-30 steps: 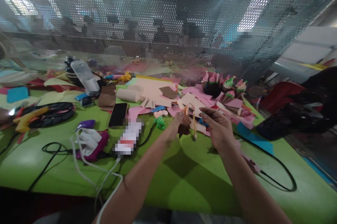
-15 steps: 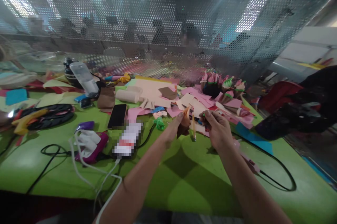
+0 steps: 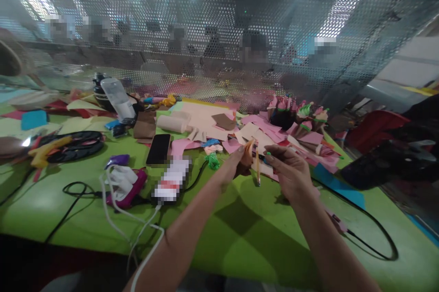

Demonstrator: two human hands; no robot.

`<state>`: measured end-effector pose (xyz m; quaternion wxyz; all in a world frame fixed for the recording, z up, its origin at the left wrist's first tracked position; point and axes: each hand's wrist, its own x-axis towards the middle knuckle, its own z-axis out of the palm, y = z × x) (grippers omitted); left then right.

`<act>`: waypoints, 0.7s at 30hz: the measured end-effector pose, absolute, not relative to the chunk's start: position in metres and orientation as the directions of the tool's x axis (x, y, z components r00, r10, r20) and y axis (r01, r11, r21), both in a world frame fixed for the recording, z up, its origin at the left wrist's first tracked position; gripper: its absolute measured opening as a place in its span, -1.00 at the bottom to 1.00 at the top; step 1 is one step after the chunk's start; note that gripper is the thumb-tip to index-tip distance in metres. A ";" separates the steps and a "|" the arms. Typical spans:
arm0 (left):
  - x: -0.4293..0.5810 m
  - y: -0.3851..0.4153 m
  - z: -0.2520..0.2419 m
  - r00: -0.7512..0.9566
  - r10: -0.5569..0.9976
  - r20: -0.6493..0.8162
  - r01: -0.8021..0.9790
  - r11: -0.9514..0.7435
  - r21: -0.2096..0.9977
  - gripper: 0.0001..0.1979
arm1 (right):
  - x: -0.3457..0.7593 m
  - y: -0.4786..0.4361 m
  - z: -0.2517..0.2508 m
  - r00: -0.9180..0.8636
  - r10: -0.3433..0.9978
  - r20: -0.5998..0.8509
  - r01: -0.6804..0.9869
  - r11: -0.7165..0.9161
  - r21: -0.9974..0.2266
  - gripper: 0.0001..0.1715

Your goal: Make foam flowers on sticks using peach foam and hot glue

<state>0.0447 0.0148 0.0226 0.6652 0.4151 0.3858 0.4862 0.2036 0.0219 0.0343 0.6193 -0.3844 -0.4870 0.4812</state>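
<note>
My left hand (image 3: 233,164) pinches a folded brown and orange paper piece (image 3: 247,160) above the table's middle. To its right, my right hand (image 3: 290,168) is closed, thumb against fingers, around a small thing with a bright green spot (image 3: 268,154); its kind is too small to tell. A slim yellowish stick (image 3: 258,168), much like a pencil, shows between the hands; whether it is held or lying there I cannot tell. Behind both hands lie loose pink paper sheets (image 3: 263,128). A crumpled green scrap (image 3: 212,161) rests left of the left hand.
Paper cones (image 3: 304,110) with pink and green tops stand at the back right. On the left are a dark phone (image 3: 158,149), a blurred-screen device (image 3: 173,180), a magenta power block (image 3: 128,191) with cables, a clear bottle (image 3: 118,100) and a yellow glue gun (image 3: 50,151).
The view has shifted slightly, so the table's things appear farther right. My right fingers have moved a little on the small green-spotted thing; the left hand keeps its pinch on the paper.
</note>
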 end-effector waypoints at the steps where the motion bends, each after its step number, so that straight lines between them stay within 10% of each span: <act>1: 0.045 0.014 0.023 0.219 0.970 -0.108 -0.324 0.177 0.929 -0.28 | 0.205 0.021 0.034 0.071 0.969 0.237 -0.212 0.247 -0.945 -0.67; 21: 0.045 0.013 0.018 0.274 0.954 -0.120 -0.370 0.220 0.903 -0.52 | 0.208 0.024 0.033 0.099 0.964 0.248 -0.234 0.265 -0.935 -0.63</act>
